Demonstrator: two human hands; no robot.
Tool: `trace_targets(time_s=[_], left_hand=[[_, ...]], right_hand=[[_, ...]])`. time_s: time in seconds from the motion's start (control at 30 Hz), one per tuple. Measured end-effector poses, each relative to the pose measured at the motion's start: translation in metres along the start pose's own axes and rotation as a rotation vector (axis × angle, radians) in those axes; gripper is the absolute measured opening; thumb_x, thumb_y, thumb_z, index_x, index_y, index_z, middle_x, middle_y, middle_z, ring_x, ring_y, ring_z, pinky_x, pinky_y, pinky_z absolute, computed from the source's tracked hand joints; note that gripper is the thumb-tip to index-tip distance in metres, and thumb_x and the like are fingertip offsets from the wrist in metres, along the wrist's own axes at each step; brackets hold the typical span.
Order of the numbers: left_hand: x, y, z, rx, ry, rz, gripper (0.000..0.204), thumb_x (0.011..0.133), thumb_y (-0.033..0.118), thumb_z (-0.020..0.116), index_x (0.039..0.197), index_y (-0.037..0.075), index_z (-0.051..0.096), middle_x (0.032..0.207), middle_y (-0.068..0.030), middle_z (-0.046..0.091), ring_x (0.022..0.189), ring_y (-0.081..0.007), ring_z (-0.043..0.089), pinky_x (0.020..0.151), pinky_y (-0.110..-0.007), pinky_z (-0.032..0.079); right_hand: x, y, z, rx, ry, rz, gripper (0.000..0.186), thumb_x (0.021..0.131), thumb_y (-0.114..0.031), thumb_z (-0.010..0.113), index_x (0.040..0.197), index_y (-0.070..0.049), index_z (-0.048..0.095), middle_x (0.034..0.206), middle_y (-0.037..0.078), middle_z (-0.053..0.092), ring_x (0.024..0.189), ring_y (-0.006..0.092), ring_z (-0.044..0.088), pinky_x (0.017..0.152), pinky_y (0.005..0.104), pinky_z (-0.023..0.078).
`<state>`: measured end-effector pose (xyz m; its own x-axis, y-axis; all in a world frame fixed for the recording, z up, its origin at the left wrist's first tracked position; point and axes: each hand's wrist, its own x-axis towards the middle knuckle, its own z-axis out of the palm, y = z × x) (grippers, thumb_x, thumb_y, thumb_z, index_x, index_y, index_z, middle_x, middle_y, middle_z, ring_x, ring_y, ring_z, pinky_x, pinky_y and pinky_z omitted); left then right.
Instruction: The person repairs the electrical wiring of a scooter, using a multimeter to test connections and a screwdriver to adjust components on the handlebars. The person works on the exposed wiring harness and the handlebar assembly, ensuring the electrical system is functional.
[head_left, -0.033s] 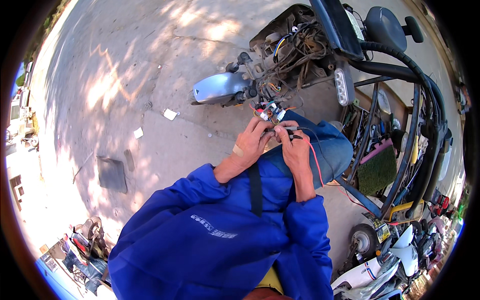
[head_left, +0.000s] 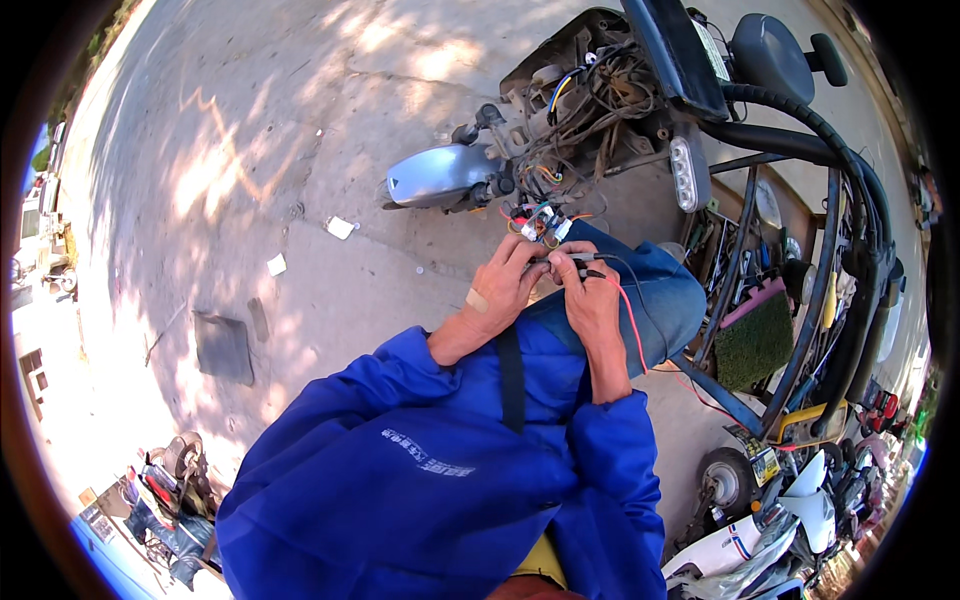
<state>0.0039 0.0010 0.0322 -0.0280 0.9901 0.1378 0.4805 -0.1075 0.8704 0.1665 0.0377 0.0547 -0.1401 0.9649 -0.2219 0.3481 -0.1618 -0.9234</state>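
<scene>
Head view: your two hands meet mid-frame, just above centre, fingertips nearly together. Your right hand [head_left: 592,303] grips a slim test probe [head_left: 590,257], which lies across the fingers near the thumb; a black lead [head_left: 643,283] and a red lead [head_left: 633,318] run off from that hand toward the right. Your left hand [head_left: 503,283], tan plaster [head_left: 477,301] at the wrist, is closed at the fingertips on a small dark piece [head_left: 541,262], mostly covered, can't tell what. Just above the fingers, a cluster of white plugs [head_left: 546,226] with coloured wires. Jeans knee [head_left: 665,295] right of the hands, blue jacket [head_left: 380,500] filling lower centre. Upper centre: silver-blue mudguard [head_left: 440,176], then a tangle of bare wiring [head_left: 622,95] and a white lamp [head_left: 684,172]. Right side: tools [head_left: 745,245] behind dark bars, green mat [head_left: 755,345] below, yellow-edged box [head_left: 812,424] lower right, near a tyre [head_left: 727,480]. Left: dark flat sheet [head_left: 222,348] and white scrap [head_left: 340,229] on the ground.
</scene>
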Motion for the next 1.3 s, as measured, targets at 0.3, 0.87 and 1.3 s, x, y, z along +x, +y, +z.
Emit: trace_targets(time_s=[0.3, 0.87, 1.3], left_hand=[[-0.006, -0.008, 0.003, -0.014, 0.063, -0.044, 0.024, 0.097, 0.003, 0.07, 0.119, 0.005, 0.06, 0.11, -0.0148, 0.063, 0.09, -0.0346, 0.07, 0.072, -0.041, 0.058], [-0.01, -0.019, 0.007, -0.431, 0.057, -0.128, 0.022, 0.106, 0.008, 0.06, 0.125, -0.001, 0.053, 0.148, -0.0181, 0.043, 0.101, -0.0234, 0.072, 0.081, -0.035, 0.064], [0.018, 0.007, -0.013, -0.739, 0.019, -0.477, 0.036, 0.109, 0.025, 0.061, 0.132, -0.002, 0.051, 0.135, -0.0149, 0.06, 0.095, -0.0217, 0.074, 0.071, -0.032, 0.064]], right_hand=[[0.006, -0.006, -0.012, 0.187, -0.083, 0.053, 0.029, 0.094, -0.008, 0.073, 0.123, -0.005, 0.072, 0.094, 0.006, 0.07, 0.083, 0.0116, 0.064, 0.074, 0.0294, 0.053], [0.052, 0.003, 0.021, 0.137, -0.048, 0.081, 0.022, 0.093, -0.022, 0.08, 0.1, -0.001, 0.079, 0.085, 0.006, 0.068, 0.074, 0.0142, 0.063, 0.067, 0.0299, 0.048], [0.059, -0.002, 0.006, 0.435, -0.052, 0.274, 0.031, 0.094, -0.027, 0.082, 0.095, 0.004, 0.077, 0.089, 0.004, 0.072, 0.078, 0.0085, 0.058, 0.071, 0.0275, 0.045]])
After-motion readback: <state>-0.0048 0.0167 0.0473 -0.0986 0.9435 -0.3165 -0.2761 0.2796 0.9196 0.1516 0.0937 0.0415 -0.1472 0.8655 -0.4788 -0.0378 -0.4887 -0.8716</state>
